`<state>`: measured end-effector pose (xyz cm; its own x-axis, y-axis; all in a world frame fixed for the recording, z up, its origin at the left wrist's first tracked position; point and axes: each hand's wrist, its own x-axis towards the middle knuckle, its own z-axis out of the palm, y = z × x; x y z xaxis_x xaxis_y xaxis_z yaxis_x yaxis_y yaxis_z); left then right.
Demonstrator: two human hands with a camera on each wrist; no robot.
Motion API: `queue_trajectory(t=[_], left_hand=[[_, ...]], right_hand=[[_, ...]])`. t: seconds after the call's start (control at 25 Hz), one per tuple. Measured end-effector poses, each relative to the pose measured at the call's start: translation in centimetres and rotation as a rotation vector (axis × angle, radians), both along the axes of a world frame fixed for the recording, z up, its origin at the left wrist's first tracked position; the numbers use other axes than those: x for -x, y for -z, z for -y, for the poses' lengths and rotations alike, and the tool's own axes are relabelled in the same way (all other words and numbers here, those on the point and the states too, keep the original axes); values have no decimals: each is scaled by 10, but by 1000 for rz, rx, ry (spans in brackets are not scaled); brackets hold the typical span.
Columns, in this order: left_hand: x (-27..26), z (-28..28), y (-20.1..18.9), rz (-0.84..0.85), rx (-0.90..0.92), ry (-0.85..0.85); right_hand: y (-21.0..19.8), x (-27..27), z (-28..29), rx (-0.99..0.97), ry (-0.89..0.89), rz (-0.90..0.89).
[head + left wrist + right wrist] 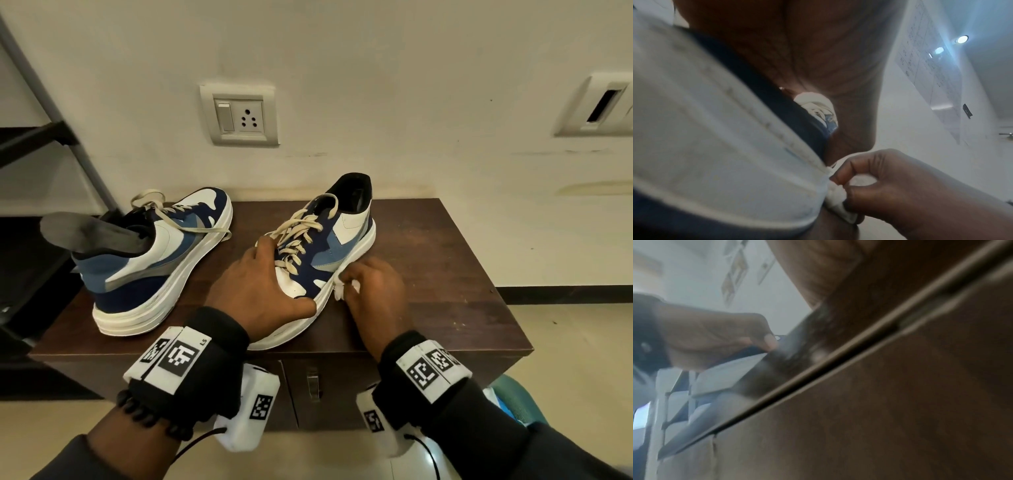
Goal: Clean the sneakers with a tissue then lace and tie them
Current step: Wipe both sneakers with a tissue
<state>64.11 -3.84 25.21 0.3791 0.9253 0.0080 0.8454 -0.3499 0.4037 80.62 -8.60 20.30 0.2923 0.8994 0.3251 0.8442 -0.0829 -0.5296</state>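
Head view: the near sneaker (318,253) lies on the dark table (445,246), toe toward the person. The left hand (260,287) is spread over its toe, fingers at the laces (294,240), steadying it. The right hand (373,287) pinches a crumpled tissue (342,289) against the white midsole. The wiping probably goes best in short strokes along the sole with the shoe pressed down. The second sneaker (154,260) stands well apart from the near sneaker, its insole (92,231) sticking out and its laces loose.

Left wrist view: the tissue (835,193) touches the sole edge; fingertips (838,177) curl round it.

Right wrist view: blurred; mostly the cabinet front below the sneaker, the tissue hidden.
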Motion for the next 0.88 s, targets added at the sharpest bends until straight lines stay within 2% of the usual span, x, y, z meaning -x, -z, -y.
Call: queue_trajectory(t=[0.08, 0.16, 0.2, 0.32, 0.36, 0.44, 0.52, 0.64, 0.8, 0.88], left_hand=[[5, -2, 0, 23, 21, 4], [6, -4, 4, 2, 3, 13], [6, -3, 7, -30, -4, 19], [3, 0, 9, -123, -41, 22], [3, 0, 9, -123, -49, 14], [3, -3, 8, -91, -50, 14], [5, -5, 7, -71, -49, 25], [8, -6, 7, -101, -42, 60], [14, -8, 3, -125, 5, 103], [14, -8, 0, -149, 27, 115]], right_hand=[[-3, -2, 1, -23, 18, 51], [-6, -1, 4, -201, 69, -76], [-4, 4, 7, -220, 56, -136], [-2, 12, 15, -53, -18, -145], [-6, 10, 18, -88, -8, -169], [-18, 9, 21, -367, -7, -153], [-24, 19, 15, -518, -94, -5], [-11, 35, 4, -474, -174, 127], [15, 30, 24, -328, -229, 30], [16, 28, 32, -296, -228, 96]])
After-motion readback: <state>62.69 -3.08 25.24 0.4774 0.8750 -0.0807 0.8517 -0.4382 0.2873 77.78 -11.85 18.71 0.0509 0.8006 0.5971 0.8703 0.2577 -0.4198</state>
